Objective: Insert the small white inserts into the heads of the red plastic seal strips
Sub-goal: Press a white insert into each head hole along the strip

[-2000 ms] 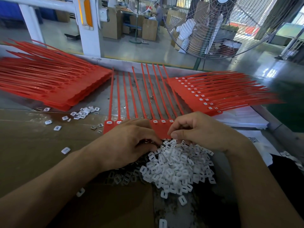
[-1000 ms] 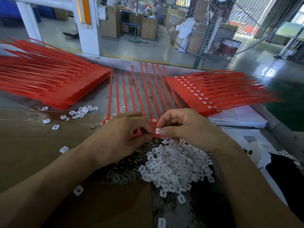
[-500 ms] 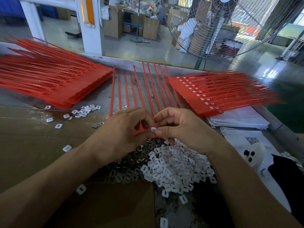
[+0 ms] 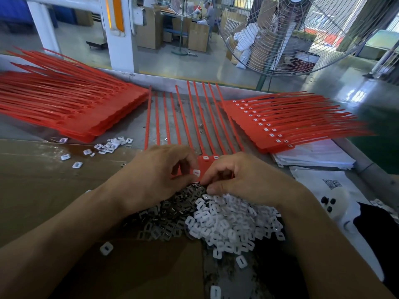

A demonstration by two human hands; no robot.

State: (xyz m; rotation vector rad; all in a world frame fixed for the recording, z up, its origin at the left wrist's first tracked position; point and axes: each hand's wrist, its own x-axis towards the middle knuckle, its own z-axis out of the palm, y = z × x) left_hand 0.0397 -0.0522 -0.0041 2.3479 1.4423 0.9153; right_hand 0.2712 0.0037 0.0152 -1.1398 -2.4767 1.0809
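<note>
item: one sheet of joined red seal strips [image 4: 190, 121], lying mid-bench with tails running far and heads near, under both hands. the left hand [image 4: 155, 175] pinched a single white insert [image 4: 196, 172] between thumb and forefinger just over a red head [image 4: 204, 167]; the right hand [image 4: 244, 178] curled over the near edge of the same heads, thumb and fingertips pressed together at the edge of the loose pile, and whether they held a piece could not be told. two heads just right of the pinch already showed white slots. judged good practice: square the insert to the pocket, steady the head with the other hand, press straight down until flush. near side: heap of white inserts [image 4: 233, 223] touching a heap of dark metal clips [image 4: 164, 219] on its left, the two mingling at the seam, so a wrong piece could be picked. far left: stack of unfilled strips [image 4: 64, 108]. far right: stack of filled strips [image 4: 280, 124] resting on white papers [image 4: 313, 154]. stray inserts [image 4: 108, 145] lay left on brown cardboard [image 4: 43, 186]. a large fan [image 4: 302, 35] stood beyond the bench.
</note>
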